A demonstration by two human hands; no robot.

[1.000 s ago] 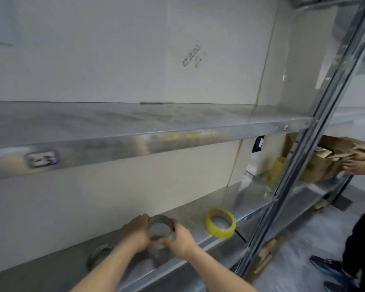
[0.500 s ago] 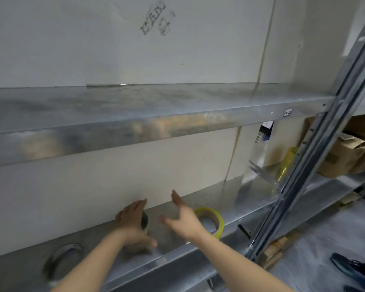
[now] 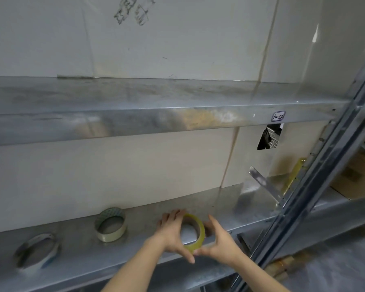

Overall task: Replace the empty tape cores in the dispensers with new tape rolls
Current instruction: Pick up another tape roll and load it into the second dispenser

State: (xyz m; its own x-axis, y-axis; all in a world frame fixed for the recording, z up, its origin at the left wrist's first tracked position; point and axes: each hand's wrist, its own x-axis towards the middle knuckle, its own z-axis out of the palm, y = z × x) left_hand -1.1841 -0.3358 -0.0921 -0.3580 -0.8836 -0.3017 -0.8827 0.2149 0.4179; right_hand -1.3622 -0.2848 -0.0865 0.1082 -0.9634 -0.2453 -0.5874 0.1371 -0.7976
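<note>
A yellow tape roll (image 3: 199, 233) is tilted up at the front of the lower metal shelf (image 3: 219, 205). My left hand (image 3: 172, 232) holds its left side and my right hand (image 3: 217, 239) holds its right side, thumbs meeting below it. A clear tape roll (image 3: 110, 225) stands on the shelf to the left, apart from my hands. Further left lies a thin, flat ring (image 3: 37, 250), possibly an empty core. No dispenser is in view.
An upper metal shelf (image 3: 156, 110) runs across above. A slanted steel upright (image 3: 316, 186) stands at the right, with a cardboard box (image 3: 354, 178) and a yellow object (image 3: 295, 175) beyond it. A loose metal bracket (image 3: 263, 184) leans at the shelf's right end.
Both hands let go of the clear tape roll, which now stands on the shelf, and moved right onto the yellow roll, lifting it on edge. The camera view shifted right.
</note>
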